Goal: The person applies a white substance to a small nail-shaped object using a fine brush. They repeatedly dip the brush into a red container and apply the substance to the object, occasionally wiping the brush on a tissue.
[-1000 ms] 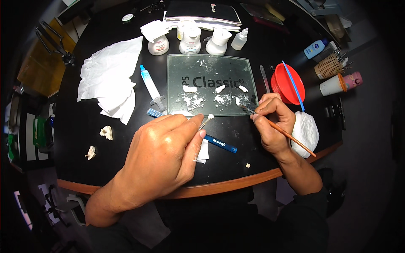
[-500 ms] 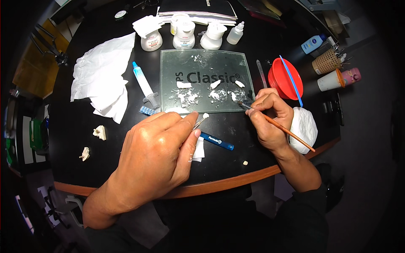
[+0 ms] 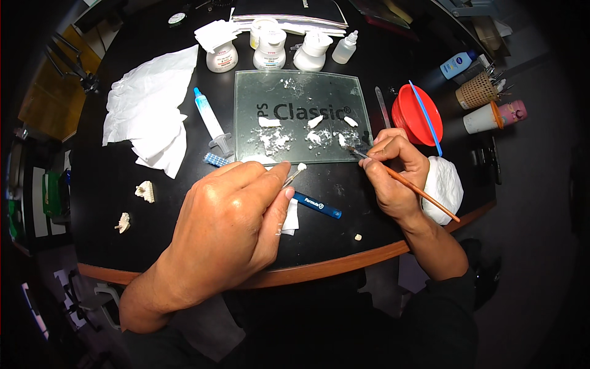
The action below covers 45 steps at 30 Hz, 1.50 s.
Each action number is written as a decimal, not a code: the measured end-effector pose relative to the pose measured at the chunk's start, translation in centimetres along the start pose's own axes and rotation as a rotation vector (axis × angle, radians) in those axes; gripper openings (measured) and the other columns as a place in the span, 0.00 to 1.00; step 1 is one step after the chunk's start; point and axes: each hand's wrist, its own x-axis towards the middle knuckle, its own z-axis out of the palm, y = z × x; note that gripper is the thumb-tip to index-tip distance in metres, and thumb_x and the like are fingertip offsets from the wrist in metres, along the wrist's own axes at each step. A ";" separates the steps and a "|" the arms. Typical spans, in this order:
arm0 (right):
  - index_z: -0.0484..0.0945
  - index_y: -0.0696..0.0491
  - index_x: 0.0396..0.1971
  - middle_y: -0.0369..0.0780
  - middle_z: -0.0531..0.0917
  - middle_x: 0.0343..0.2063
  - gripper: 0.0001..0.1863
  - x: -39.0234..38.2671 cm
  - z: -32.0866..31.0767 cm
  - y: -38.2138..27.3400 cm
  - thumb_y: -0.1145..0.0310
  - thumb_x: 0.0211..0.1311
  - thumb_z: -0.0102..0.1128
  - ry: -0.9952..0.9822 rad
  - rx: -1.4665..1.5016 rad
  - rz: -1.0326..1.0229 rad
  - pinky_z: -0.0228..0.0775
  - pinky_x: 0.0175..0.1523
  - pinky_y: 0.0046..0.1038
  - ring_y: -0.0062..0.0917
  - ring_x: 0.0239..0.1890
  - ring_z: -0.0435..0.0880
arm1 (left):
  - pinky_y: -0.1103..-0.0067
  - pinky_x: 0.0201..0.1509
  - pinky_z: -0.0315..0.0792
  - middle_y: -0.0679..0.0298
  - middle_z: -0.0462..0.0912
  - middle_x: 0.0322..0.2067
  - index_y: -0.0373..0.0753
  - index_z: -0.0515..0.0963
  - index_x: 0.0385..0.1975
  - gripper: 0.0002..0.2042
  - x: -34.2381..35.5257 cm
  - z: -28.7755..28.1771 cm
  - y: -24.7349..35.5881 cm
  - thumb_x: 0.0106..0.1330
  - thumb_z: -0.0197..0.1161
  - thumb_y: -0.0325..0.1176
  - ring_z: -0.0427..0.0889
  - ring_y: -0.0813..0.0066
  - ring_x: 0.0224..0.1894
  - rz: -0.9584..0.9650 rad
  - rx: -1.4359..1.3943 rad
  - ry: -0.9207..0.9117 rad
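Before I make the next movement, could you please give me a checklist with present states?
1. Thin brown-handled brush gripped in right hand: ok.
2. Slim silver metal tool gripped in left hand: ok.
3. Small white piece at the tool's end: ok.
4. Brush tip touching white clumpy material: cannot tell.
5. Rectangular glass plate free of residue: not ok, white smears remain.

Through one fisheye lens, the desk (image 3: 332, 246) is viewed from head height, steeply downward and forward, closely enough for the left hand (image 3: 230, 218) and the right hand (image 3: 398, 175) to be framed large.
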 end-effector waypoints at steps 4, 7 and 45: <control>0.78 0.56 0.21 0.36 0.82 0.22 0.05 0.1 -0.1 0.0 0.81 0.45 0.65 -0.022 -0.014 -0.017 0.69 0.47 0.25 0.24 0.38 0.77 | 0.73 0.27 0.67 0.57 0.75 0.20 0.27 0.83 0.44 0.10 0.0 0.0 0.1 0.63 0.65 0.20 0.74 0.65 0.21 -0.004 -0.007 0.002; 0.79 0.57 0.21 0.36 0.81 0.22 0.05 0.0 -0.1 0.1 0.81 0.45 0.66 -0.025 -0.012 -0.003 0.69 0.46 0.25 0.23 0.38 0.77 | 0.73 0.27 0.67 0.57 0.75 0.20 0.27 0.83 0.44 0.10 0.0 0.0 0.0 0.63 0.65 0.20 0.74 0.65 0.21 -0.001 -0.007 0.003; 0.78 0.52 0.33 0.35 0.84 0.25 0.12 0.4 0.6 -6.3 0.78 0.47 0.67 0.021 -0.022 -0.506 0.69 0.45 0.30 0.28 0.33 0.75 | 0.82 0.28 0.70 0.66 0.83 0.27 0.29 0.82 0.50 0.14 0.0 -0.5 0.5 0.77 0.55 0.32 0.77 0.84 0.26 -0.348 -0.651 -0.209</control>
